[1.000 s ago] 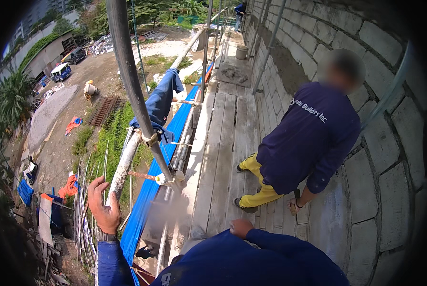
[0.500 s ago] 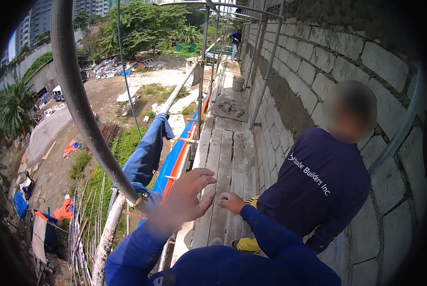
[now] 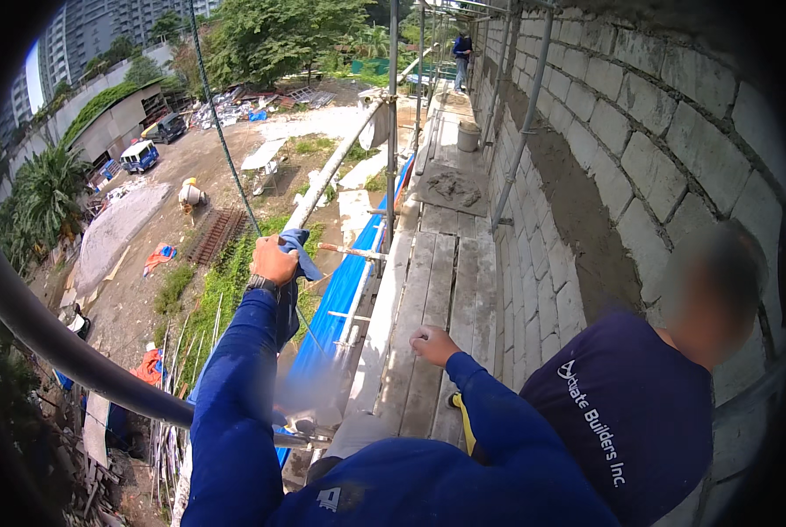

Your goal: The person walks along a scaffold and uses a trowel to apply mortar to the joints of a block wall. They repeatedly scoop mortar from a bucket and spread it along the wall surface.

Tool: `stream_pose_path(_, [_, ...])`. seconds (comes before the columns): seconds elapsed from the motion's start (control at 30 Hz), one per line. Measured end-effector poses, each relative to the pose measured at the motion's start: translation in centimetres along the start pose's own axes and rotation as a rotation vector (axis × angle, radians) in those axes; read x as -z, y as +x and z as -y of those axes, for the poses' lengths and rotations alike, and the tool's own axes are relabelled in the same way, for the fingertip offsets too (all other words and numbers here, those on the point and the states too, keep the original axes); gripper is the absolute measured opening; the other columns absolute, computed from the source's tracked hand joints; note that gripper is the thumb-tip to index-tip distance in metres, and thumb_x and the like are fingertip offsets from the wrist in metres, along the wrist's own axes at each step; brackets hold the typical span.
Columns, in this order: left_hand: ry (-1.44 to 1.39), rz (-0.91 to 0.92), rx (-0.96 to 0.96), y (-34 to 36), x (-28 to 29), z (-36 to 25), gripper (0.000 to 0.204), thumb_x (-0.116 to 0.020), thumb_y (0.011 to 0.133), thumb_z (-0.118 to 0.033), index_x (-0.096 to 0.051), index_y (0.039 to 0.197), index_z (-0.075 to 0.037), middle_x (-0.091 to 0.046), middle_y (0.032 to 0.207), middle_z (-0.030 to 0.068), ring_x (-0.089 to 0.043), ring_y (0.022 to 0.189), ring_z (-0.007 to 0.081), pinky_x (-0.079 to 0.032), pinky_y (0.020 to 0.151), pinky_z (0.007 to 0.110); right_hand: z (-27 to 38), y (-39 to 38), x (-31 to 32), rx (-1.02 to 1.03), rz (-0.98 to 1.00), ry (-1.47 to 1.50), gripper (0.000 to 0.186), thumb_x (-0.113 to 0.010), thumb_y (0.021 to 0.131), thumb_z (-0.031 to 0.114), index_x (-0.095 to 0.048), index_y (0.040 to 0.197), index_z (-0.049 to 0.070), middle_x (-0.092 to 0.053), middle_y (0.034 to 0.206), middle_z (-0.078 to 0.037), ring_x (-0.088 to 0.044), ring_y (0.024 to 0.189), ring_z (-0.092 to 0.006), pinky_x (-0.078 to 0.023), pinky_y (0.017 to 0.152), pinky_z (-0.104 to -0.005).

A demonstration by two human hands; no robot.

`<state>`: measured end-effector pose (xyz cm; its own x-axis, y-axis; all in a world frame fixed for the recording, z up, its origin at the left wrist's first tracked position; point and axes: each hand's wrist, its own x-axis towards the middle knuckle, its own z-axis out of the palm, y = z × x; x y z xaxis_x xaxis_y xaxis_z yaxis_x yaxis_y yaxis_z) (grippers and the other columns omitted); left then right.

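Note:
My left hand (image 3: 274,260), a dark watch on its wrist, is closed over the pale scaffold rail (image 3: 330,176) where a blue cloth (image 3: 298,253) hangs across it. Part of the cloth sticks out beside the fingers, and my forearm covers much of the rest. Above the wooden planks (image 3: 424,281), my right hand (image 3: 434,345) is loosely curled, with nothing seen in it. Both arms have blue sleeves.
A person in a dark blue shirt (image 3: 617,413) is close at my right, against the block wall (image 3: 630,132). Ahead on the walkway are a mortar board (image 3: 432,198), a bucket (image 3: 468,136) and another person (image 3: 461,57). A curved grey pipe (image 3: 68,356) crosses at left.
My left hand has gone from open in mid-air to gripping the cloth-draped rail farther ahead. My right hand stays curled. The view has shifted, and the nearby person appears farther right and lower.

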<state>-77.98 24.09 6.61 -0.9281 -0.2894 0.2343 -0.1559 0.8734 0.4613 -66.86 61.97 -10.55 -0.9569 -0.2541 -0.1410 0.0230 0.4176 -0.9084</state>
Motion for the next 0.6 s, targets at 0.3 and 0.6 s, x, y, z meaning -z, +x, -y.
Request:
stream_pose_path(0.3, [0.127,0.093,0.151,14.8,-5.0,6.0,0.064,-0.076,0.081,-0.047,-0.059,0.132,-0.012,-0.055,0.135,0.0176,-0.054,0.126,0.0380,-0.042,0.104,0.055,-12.5,6.9,6.5,-0.226,-0.145,-0.148,0.020,-0.063,0.083,0.015,-0.068,0.092,-0.002,-0.070,0.078,-0.010,-0.068,0.068,-0.0179,-0.054,0.065,-0.0331])
stream_pose_path(0.6, [-0.125,0.155,-0.008,14.0,-2.7,3.7,0.046,-0.075,0.085,-0.035,-0.068,0.115,0.000,-0.069,0.113,0.0224,-0.067,0.106,0.0363,-0.051,0.094,0.042,-17.2,9.7,6.8,-0.559,-0.122,0.023,0.017,-0.063,0.081,0.014,-0.068,0.086,-0.001,-0.069,0.074,-0.010,-0.067,0.063,-0.0176,-0.054,0.062,-0.0317])
